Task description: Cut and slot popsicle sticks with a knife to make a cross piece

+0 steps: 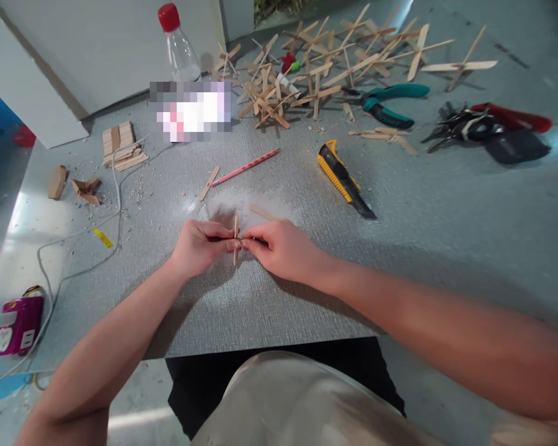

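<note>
Both my hands meet over the near middle of the grey table. My left hand (198, 251) pinches a wooden craft stick (235, 224), held with its length running away from me. The fingers of my right hand (288, 251) are closed on a small wooden piece at the middle of that stick, mostly hidden by the fingertips. Beneath and behind my right hand lies a loose craft stick (261, 212). Farther off, a short craft stick (209, 183) touches the end of a red pencil (246, 167).
A yellow utility knife (341, 176) lies right of the pencil. Behind are crossed-stick pieces (316, 93), green-handled pliers (390, 102) and a red-capped bottle (179, 52). At left lie stacked sticks (118, 145) and a white cable (118, 186); at right, a red-handled tool (516, 118).
</note>
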Demonstrator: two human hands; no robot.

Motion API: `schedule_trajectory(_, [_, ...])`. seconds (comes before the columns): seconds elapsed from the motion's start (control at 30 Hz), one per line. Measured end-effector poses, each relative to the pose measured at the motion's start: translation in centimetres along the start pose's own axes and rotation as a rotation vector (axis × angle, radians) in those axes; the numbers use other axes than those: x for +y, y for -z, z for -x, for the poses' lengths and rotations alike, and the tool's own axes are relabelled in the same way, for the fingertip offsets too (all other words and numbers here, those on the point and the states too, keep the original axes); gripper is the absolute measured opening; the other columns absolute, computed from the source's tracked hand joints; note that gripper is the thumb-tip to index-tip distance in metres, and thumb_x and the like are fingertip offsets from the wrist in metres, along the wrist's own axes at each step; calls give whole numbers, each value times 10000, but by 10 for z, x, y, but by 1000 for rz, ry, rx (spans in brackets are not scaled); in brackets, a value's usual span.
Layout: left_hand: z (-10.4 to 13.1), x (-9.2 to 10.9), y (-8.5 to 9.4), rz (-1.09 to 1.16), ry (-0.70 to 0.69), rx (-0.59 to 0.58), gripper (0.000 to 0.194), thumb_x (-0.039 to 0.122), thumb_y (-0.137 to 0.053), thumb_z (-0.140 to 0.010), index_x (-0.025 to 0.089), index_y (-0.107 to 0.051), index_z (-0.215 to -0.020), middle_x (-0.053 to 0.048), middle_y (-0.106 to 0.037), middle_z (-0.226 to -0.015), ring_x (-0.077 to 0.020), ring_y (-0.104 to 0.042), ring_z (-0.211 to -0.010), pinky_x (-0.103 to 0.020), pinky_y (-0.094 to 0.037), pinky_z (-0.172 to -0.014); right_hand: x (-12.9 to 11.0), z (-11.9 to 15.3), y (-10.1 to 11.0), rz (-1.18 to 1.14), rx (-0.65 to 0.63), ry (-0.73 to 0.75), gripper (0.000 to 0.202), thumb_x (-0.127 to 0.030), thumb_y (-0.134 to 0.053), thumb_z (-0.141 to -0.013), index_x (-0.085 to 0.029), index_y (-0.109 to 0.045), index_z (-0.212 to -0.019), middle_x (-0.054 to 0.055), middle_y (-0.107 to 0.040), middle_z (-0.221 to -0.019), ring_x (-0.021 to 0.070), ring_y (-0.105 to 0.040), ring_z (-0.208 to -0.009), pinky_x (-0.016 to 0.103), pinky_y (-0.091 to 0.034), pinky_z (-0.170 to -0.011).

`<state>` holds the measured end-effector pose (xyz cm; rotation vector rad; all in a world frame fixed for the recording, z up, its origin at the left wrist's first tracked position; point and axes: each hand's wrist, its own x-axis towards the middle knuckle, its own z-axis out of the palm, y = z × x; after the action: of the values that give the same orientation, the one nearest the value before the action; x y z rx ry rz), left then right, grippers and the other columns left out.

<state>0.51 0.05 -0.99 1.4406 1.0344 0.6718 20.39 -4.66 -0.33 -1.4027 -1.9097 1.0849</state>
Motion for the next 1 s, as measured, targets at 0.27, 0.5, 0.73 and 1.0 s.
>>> schedule_trajectory(0.27, [-2,4,5,-76,26,-101,192,319,-922,-649,168,-814,-697,-61,-748,-657,-136,-655,-569,-236,-505,-513,2,-3,4,10,-46,6,229,-175,-587,-919,-171,-744,-752,-22,-579,-578,96,-485,-559,275,-298,-570])
schedule_trajectory(0.5, [0,1,-1,-10,5,-14,189,312,-924,-653,172,-823,-732,-51,-750,-676,-127,-652,-584,-229,-514,-528,0,2,-2,-35,23,-26,246,-204,-572,-941,-162,-752,-777,-21,-579,-579,94,-460,-543,273,-307,-561])
schedule_trajectory(0.73, [0,3,0,-37,17,-40,212,325,-945,-623,174,-822,-708,-51,-749,-667,-124,-641,-565,-225,-500,-510,2,-3,2,-37,-37,-15,234,-201,-574,-929,-171,-741,-767,-24,-582,-583,98,-461,-554,279,-291,-564])
schedule_trajectory(1.0, [-1,3,2,-76,13,-100,248,373,-946,-641,175,-822,-725,-54,-753,-670,-132,-652,-564,-227,-506,-507,2,-5,9,-4,-88,-8,230,-181,-579,-924,-180,-743,-763,-27,-580,-581,102,-463,-568,283,-294,-581])
